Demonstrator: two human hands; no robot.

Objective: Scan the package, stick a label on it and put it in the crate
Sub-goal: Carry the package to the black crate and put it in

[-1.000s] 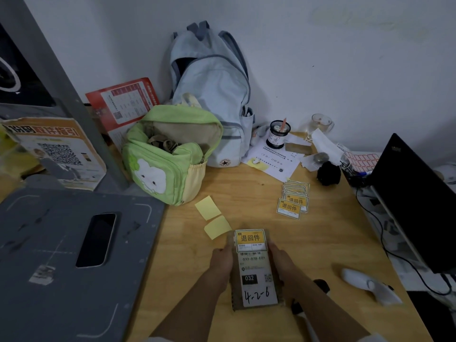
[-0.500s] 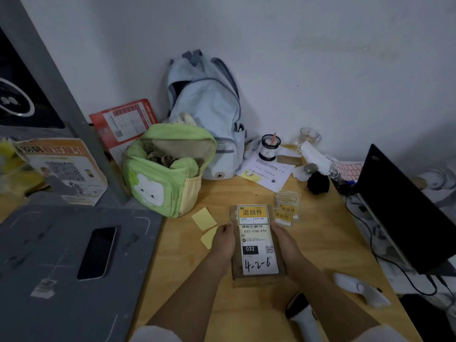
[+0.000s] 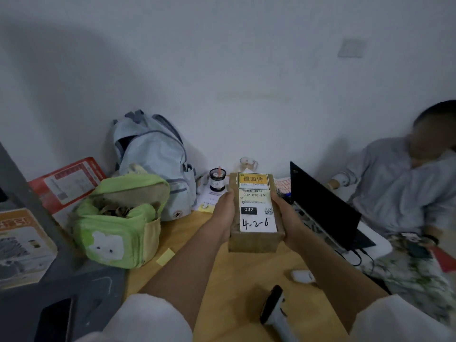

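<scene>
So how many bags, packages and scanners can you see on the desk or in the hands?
Bags: 2, green bag, blue backpack
Packages: 1, package
Scanners: 1, scanner
Total: 4

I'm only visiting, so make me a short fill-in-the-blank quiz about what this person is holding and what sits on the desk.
1. The package is held by ____ hands.
2. The handwriting on its white label reads ____.
3. The open bag left of the package is ____ in colour.
4. The scanner lies on the ____.

Missing words: both; 4-2-6; green; desk
</scene>
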